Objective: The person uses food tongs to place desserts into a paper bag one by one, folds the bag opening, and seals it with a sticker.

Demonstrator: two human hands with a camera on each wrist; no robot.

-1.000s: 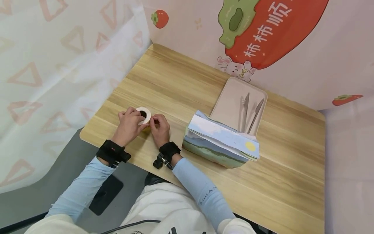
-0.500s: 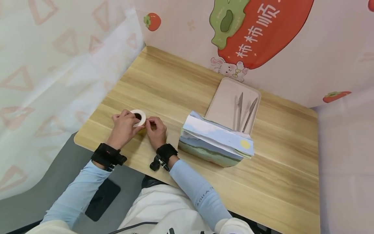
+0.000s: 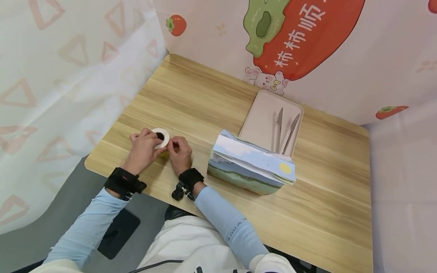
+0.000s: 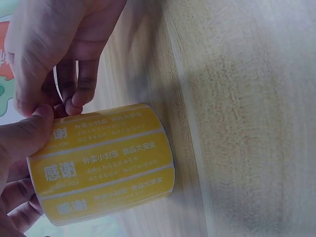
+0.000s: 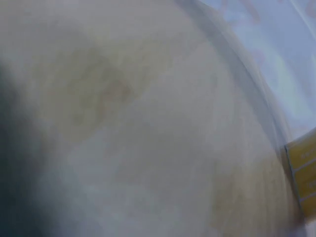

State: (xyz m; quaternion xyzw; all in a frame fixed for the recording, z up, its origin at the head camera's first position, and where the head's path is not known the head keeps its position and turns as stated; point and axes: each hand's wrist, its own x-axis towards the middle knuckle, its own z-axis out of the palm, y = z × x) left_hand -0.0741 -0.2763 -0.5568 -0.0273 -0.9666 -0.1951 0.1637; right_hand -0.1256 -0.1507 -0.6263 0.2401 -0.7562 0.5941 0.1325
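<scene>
My left hand (image 3: 141, 148) holds a roll of yellow stickers (image 4: 106, 165) with white print. Its thumb lies along the outer face, and other fingers reach into the dark core. In the head view, the roll's white end (image 3: 165, 138) faces up. Thumb and forefinger of my right hand (image 3: 181, 153) come together at the roll's right edge and pinch a sticker there; their tips are partly hidden. The left wrist view has the right hand (image 4: 59, 49) above the roll, fingers curled. Only a corner of the sticker roll (image 5: 305, 173) enters the blurred right wrist view.
Right of my hands stands a paper bag (image 3: 252, 167) with a folded top and a printed landscape. Behind it lies a pale tray (image 3: 261, 113) bearing a knife (image 3: 291, 133) and another slim metal utensil (image 3: 279, 129). Patterned curtains border the wooden table (image 3: 205, 102).
The head view has shifted slightly, moving the whole scene left. Both hands keep their places at the sticker roll, with the right one turned a little.
</scene>
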